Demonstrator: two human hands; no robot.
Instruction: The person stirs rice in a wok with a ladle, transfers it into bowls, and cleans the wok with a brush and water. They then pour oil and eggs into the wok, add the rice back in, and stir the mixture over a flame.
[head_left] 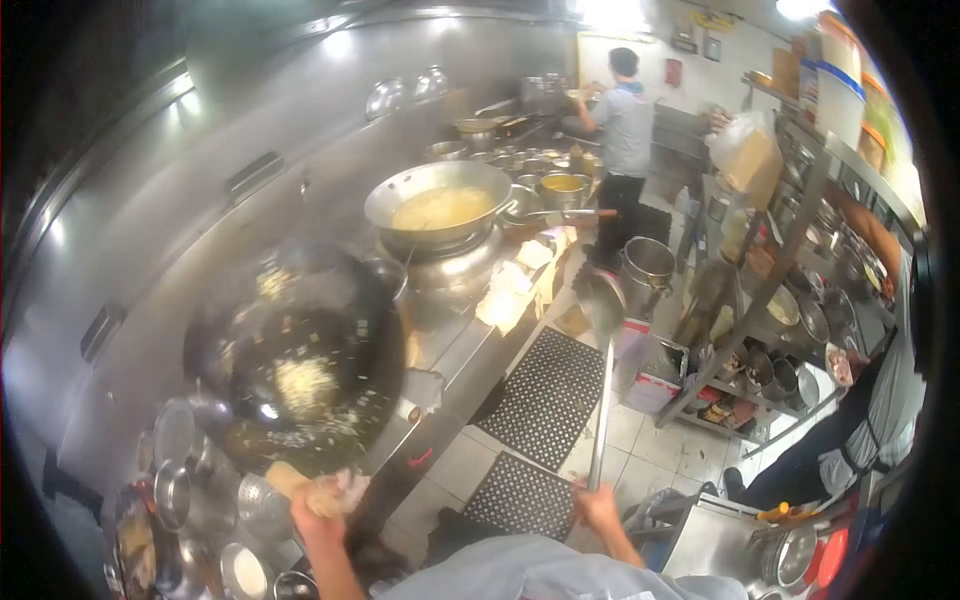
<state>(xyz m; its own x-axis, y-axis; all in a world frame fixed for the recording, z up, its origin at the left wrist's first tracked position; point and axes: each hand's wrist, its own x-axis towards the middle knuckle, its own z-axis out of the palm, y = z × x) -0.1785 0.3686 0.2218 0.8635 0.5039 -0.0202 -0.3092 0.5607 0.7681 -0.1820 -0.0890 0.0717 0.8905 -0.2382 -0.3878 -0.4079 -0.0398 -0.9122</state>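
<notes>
My left hand (322,515) is closed around a pale cloth (345,488) at the near rim of a big dark wok (365,300). A tan handle-like end (283,477) sticks out beside those fingers. Inside the wok lie pale chopped bits (305,387) and small white and green pieces in shiny liquid; some bits look airborne or stuck high on the far side. My right hand (598,505) grips the lower end of a long-handled ladle (602,310). Its bowl points away from me, over the floor right of the counter, apart from the wok.
A larger pan of yellowish liquid (440,208) sits on the burner beyond. Crumpled cloths (510,290) lie along the counter edge. Pots and strainers (265,505) crowd my left. A steel rack (740,390) stands right. One person (627,130) works at the back, another (880,400) at right.
</notes>
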